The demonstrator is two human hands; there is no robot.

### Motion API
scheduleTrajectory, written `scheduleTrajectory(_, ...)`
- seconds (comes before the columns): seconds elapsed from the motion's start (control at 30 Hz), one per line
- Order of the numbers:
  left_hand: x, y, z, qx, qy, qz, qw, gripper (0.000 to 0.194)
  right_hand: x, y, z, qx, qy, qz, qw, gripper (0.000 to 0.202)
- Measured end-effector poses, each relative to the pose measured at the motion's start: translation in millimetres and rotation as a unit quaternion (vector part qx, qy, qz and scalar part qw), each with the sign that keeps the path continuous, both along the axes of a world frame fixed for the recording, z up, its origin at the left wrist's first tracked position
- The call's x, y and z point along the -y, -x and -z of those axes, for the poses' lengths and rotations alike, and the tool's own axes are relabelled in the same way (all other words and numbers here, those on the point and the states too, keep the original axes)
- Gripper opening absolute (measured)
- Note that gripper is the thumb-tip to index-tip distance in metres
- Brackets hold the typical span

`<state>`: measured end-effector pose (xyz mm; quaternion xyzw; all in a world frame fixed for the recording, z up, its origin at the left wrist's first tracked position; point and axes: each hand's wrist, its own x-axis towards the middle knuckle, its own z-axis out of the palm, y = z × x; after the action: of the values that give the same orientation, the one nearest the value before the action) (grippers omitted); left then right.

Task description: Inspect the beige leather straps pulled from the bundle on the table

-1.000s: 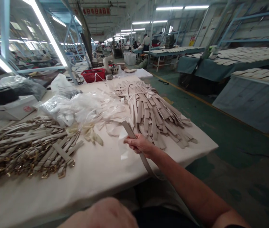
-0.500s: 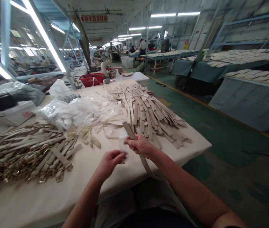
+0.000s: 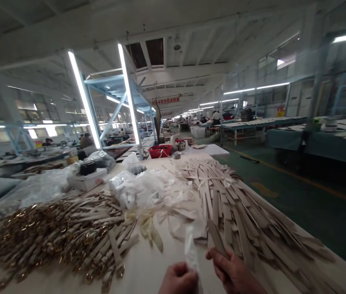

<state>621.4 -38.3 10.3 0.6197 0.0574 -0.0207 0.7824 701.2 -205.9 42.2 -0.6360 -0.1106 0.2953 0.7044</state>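
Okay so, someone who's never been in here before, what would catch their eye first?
Probably the sprawling heap of straps with gold-coloured metal fittings on the left of the table, and the big fan of plain beige straps on the right. Between them, the crumpled clear plastic catches the light, with the bright red basket standing out beyond it.

Long flat grey-beige straps (image 3: 243,208) at table's right edge: matt, smooth, leather-like | gold-coloured buckles (image 3: 34,218) toward left edge: glossy, metal-like | crumpled clear bags (image 3: 148,185): shiny plastic film
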Motion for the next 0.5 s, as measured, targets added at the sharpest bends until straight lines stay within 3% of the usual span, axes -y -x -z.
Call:
scheduleTrajectory(0.1, -1.4, 9.6, -36.9, -0.014, 0.101, -0.094, 0.990, 0.030, 10.3, 24.8, -5.3, -0.002, 0.013, -0.038, 0.999, 0.058)
scheduleTrajectory(0.17, -4.1, 10.4, -52.8, 0.000, 0.136, -0.160, 0.978, 0.038, 14.3, 47.0, -10.7, 0.000, 0.028, -0.070, 0.997, 0.058)
scheduleTrajectory(0.3, -5.2, 2.8, -56.7, -0.032, 0.181, -0.187, 0.965, 0.047, 14.2, 81.7, -19.2, 0.018, 0.049, -0.103, 0.993, 0.050)
scheduleTrajectory(0.5, 9.4, 3.0, -59.3, -0.015, 0.206, -0.181, 0.962, 0.040, 13.2, 94.4, -16.8, 0.033, 0.052, -0.111, 0.992, 0.036)
